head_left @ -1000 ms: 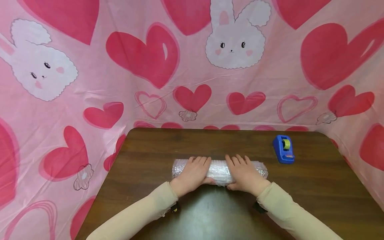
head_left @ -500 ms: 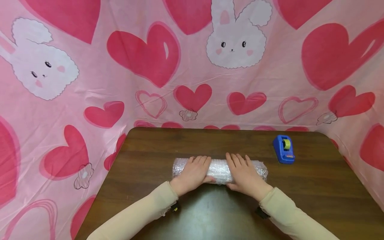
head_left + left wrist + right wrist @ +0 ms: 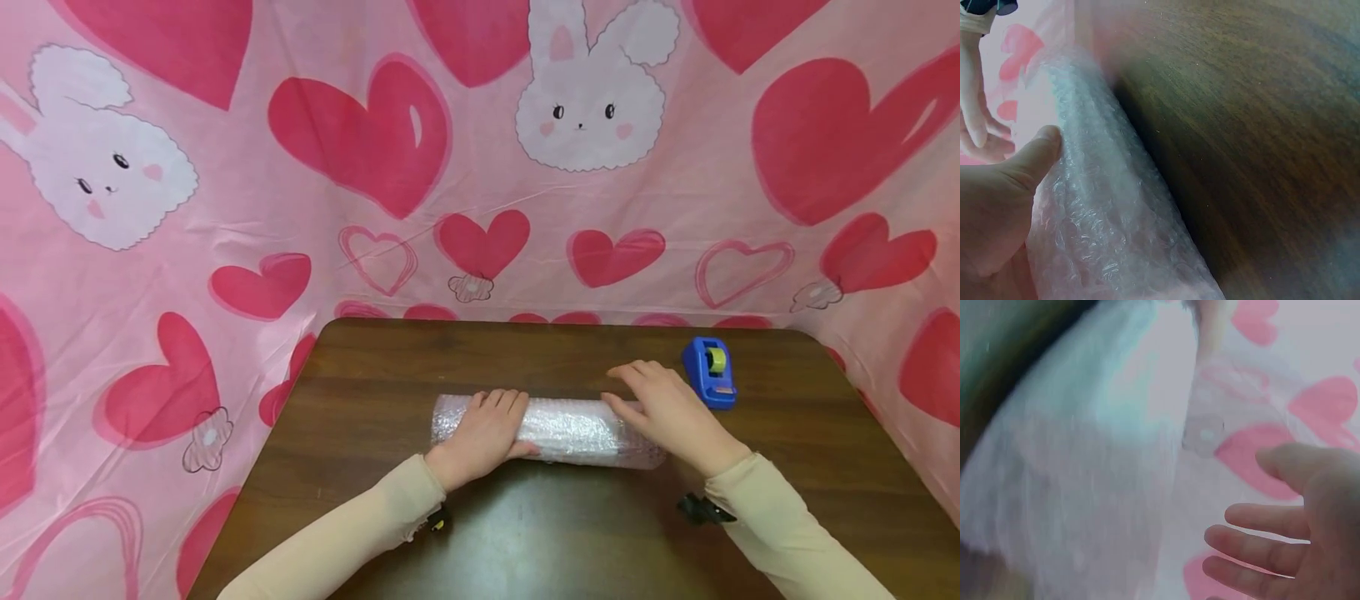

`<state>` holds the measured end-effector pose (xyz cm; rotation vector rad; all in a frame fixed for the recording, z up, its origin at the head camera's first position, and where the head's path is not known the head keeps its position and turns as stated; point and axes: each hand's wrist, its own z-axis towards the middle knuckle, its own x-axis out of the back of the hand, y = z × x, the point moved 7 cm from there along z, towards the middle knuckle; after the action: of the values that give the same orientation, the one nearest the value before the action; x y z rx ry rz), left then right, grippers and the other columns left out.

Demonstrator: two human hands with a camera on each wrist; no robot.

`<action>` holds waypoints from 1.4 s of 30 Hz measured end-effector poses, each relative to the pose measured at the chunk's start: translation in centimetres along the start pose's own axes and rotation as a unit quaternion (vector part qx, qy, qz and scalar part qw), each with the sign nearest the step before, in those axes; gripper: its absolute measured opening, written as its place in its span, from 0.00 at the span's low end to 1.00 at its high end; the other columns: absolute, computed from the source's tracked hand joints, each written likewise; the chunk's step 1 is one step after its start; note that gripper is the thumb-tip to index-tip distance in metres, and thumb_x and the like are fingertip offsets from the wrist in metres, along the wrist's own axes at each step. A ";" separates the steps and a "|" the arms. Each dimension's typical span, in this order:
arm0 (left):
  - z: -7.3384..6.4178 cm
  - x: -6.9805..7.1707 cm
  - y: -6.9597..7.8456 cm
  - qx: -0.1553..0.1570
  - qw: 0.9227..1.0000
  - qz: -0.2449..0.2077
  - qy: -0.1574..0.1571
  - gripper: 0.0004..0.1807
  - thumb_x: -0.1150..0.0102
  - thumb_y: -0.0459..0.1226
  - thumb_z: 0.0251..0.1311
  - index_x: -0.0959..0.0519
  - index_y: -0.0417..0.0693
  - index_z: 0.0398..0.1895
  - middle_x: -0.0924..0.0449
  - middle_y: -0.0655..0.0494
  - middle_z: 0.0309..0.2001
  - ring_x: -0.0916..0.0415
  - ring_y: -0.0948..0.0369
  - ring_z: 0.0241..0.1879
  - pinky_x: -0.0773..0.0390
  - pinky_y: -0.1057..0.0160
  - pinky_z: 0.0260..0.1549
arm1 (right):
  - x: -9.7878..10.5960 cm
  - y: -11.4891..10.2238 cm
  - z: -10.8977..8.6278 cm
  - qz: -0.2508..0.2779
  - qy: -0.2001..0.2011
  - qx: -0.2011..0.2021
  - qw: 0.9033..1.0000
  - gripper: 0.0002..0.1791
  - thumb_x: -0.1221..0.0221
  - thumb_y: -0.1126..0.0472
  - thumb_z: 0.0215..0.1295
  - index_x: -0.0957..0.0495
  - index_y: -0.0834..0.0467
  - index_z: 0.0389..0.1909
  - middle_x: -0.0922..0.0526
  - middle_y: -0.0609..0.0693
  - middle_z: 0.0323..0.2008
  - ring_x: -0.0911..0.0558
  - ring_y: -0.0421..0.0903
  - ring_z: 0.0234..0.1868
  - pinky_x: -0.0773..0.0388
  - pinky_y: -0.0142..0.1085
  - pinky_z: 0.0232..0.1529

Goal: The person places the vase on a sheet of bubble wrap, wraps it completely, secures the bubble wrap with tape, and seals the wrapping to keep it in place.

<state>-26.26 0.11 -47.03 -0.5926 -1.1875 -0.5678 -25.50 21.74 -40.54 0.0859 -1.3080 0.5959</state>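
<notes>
"Plastic bubble-wrap roll point(image 3: 573, 429), is it? Which way does it lie?"

"Yes, on the table point(image 3: 517, 542), its long axis running left to right. I grip its left part with my left hand point(image 3: 478, 437), thumb point(image 3: 522, 450) on the near side, fingers point(image 3: 502, 401) over the top toward the far side; the rest extends to the right."

"And your right hand point(image 3: 673, 410)?"

"It holds nothing, relaxed and parted, near the roll's right end but apart from it. From there the roll lies left and near. The blue tape holder point(image 3: 709, 386) stands just beside, far and right, so my right hand is much the nearer one."

"How many of each?"

"One roll, one tape holder, one table, two hands. On the pink cloth point(image 3: 487, 167) at the far side I count two rabbit heads point(image 3: 590, 121)."
</notes>
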 end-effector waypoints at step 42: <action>-0.4 -0.1 0.3 -0.001 1.000 0.018 0.007 0.43 0.43 0.69 0.63 0.26 0.43 0.66 0.20 0.50 0.59 0.22 0.54 0.57 0.24 0.51 0.55 | -0.6 21.5 -5.7 0.081 -0.065 -0.295 0.950 0.31 0.52 0.49 0.81 0.27 0.79 0.50 0.18 0.69 0.37 0.20 0.60 0.36 0.22 0.47 0.35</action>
<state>-25.82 0.02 -47.32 -0.6093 -1.1617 -0.5416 -30.37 41.96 -48.48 -0.4857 -1.5846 0.3175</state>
